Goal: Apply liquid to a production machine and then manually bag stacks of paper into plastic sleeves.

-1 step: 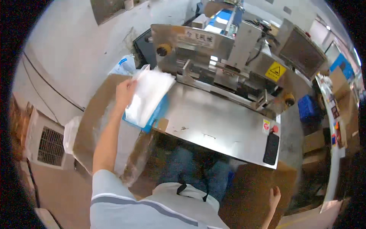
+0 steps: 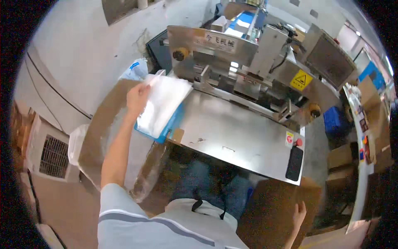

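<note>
At the left end of the steel worktable (image 2: 232, 133), my left hand (image 2: 137, 99) pinches the upper left edge of a clear plastic bag. That bag belongs to a stack of whitish, see-through plastic bags (image 2: 163, 103). The stack lies on a blue tray (image 2: 155, 136), which shows along its lower and right edges. My right hand (image 2: 299, 213) hangs low at the right, away from the table and in front of a brown cardboard box. Its fingers are slightly bent and a little apart, with nothing visible in them.
Behind the table stands a metal machine (image 2: 215, 54) with a yellow warning sign (image 2: 300, 79). A red button (image 2: 298, 142) and a black phone (image 2: 294, 164) are at the table's right end. An open carton (image 2: 93, 141) lined with plastic stands left; another cardboard box (image 2: 269, 211) is at lower right.
The view has shifted very slightly. My left hand keeps its pinch on the bag's edge, and my right hand hangs in nearly the same place.
</note>
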